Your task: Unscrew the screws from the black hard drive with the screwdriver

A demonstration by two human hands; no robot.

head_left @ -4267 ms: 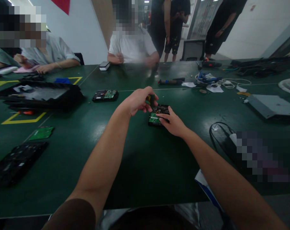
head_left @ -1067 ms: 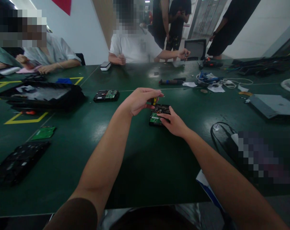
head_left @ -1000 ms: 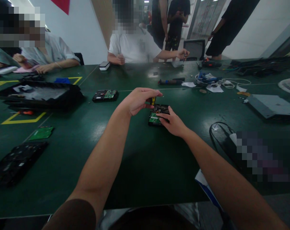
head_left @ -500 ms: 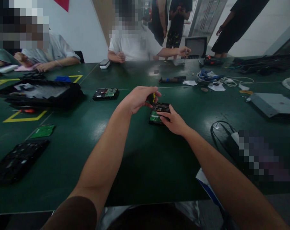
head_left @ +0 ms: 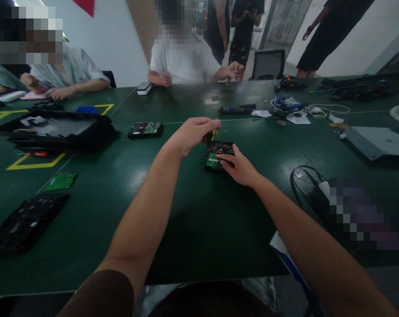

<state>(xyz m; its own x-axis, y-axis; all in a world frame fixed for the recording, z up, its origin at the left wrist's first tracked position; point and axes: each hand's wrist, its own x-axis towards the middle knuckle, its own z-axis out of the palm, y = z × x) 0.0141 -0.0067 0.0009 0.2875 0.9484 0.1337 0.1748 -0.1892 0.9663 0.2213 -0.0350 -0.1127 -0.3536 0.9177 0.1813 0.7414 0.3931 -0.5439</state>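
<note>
A black hard drive (head_left: 224, 147) with a green circuit board lies on the table in front of me. My left hand (head_left: 196, 133) is bent over its far left side, closed around a black and yellow screwdriver (head_left: 210, 137) held upright. The screwdriver's tip is too small to make out. From the right, my right hand (head_left: 240, 167) grips the drive, with its fingers along the right edge and across the green board.
Another hard drive (head_left: 145, 130) lies to the left, before a black tray (head_left: 97, 125). Nearer are a loose green board (head_left: 60, 181) and a black drive stack (head_left: 27, 220). A grey metal box (head_left: 377, 143) and a cable (head_left: 293, 189) lie right. A person (head_left: 186, 61) sits opposite.
My left hand's fingers have shifted on the screwdriver, the index finger now extended over its top. My right hand and the drive stay put. The person opposite has drawn one hand back.
</note>
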